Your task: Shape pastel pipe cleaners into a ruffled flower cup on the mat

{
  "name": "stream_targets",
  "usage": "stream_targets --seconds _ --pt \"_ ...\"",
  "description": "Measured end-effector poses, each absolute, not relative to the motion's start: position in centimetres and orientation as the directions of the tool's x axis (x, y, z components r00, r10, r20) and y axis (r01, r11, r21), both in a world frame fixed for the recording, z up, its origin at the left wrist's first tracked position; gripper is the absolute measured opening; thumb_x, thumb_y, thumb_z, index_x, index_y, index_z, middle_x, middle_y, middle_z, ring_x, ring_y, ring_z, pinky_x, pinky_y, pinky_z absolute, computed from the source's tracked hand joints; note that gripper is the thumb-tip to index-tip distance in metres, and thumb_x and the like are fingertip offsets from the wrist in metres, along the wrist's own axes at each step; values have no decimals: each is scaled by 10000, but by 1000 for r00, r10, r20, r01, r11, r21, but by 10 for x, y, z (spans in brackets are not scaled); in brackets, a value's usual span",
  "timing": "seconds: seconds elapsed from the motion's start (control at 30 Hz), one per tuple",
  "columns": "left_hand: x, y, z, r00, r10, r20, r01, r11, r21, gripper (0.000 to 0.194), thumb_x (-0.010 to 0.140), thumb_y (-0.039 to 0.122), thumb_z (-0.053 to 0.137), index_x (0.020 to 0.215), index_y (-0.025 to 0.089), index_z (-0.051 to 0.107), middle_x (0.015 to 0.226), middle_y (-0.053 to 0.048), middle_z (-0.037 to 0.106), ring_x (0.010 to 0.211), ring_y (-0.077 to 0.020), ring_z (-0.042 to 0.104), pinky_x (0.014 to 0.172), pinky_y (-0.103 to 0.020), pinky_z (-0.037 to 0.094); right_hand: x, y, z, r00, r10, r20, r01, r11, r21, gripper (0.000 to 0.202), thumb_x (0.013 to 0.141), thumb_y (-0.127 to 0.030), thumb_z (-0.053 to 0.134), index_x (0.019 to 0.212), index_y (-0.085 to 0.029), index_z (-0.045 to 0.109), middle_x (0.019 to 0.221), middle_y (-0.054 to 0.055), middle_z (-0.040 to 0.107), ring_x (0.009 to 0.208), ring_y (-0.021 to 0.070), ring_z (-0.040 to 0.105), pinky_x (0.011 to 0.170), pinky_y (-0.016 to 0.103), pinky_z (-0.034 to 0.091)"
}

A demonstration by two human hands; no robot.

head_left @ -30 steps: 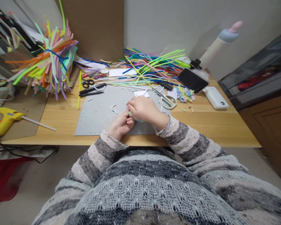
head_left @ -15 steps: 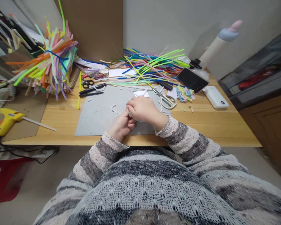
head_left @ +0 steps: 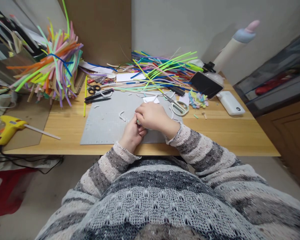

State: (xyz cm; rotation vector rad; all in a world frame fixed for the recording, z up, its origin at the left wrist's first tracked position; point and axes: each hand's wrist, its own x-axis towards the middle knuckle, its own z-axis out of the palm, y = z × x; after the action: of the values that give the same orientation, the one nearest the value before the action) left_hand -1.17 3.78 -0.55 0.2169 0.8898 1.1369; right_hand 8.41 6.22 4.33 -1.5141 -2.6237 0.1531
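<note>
Over the grey cutting mat [head_left: 102,126], my left hand [head_left: 133,132] and my right hand [head_left: 152,116] meet, both with fingers closed. A small light-green bit shows between the fingertips, mostly covered by my right hand, so I cannot make out what it is. Left of the hands lies a bent white piece of pipe cleaner [head_left: 122,116]. Just beyond them rests a small white card [head_left: 151,99] with a white strip on it. Scissors with pale handles [head_left: 180,108] lie to the right of my right hand.
Colourful pipe cleaners [head_left: 165,68] spread along the back. A tied bundle [head_left: 57,66] stands at left, above a yellow glue gun [head_left: 11,128]. Pens [head_left: 98,95] and black-handled scissors [head_left: 93,89] lie at the mat's far left. A phone [head_left: 206,85] and white power bank [head_left: 230,103] are at right.
My left hand and forearm have shifted slightly to the right, against my right hand. My right hand stays nearly still, and the items on the desk look the same.
</note>
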Motion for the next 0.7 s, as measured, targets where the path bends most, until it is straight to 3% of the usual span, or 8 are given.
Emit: stream_targets --seconds 0.27,0.37,0.43,0.53,0.63,0.7 --pt "-7 44 -5 17 869 -494 -646 387 659 371 927 277 487 594 184 352 383 98 275 285 -30 216 307 -143 143 83 61 43 -477 877 55 866 479 -141 398 948 -349 340 984 -176 696 1057 109 669 978 260 564 799 366 383" --pt "-9 44 -7 17 872 -489 -620 392 679 347 923 271 482 604 184 375 400 90 291 298 -41 242 311 -152 155 83 62 42 -481 875 55 854 482 -198 425 956 -397 342 1042 -157 683 1090 130 662 1038 272 558 863 386 385" --pt "-13 45 -8 5 872 -490 -602 394 695 307 919 255 478 628 177 414 429 78 335 315 -47 275 315 -158 167 87 66 44 -507 858 82 799 504 -327 461 964 -439 333 1170 -151 629 1203 136 624 1144 269 522 953 410 359" --pt "-24 45 -7 -80 877 -474 -581 346 737 256 922 240 453 679 163 466 510 59 409 346 -44 308 323 -163 169 103 74 46 -467 857 218 595 487 -640 505 992 -437 234 1322 -170 507 1354 100 531 1271 203 446 1048 392 315" --pt "-39 45 0 -247 884 -396 -552 208 808 142 885 160 480 745 170 504 649 48 489 452 -34 412 381 -135 259 128 80 44 -225 916 333 364 396 -843 475 982 -440 237 1242 -200 555 1319 65 551 1221 165 491 1020 350 373" --pt "-46 46 9 -348 909 -228 -426 63 903 89 826 108 547 788 188 560 748 43 538 607 -40 501 492 -114 352 143 80 37 -86 964 253 281 267 -922 370 932 -427 377 1129 -199 592 1213 61 600 1093 167 566 930 341 448"
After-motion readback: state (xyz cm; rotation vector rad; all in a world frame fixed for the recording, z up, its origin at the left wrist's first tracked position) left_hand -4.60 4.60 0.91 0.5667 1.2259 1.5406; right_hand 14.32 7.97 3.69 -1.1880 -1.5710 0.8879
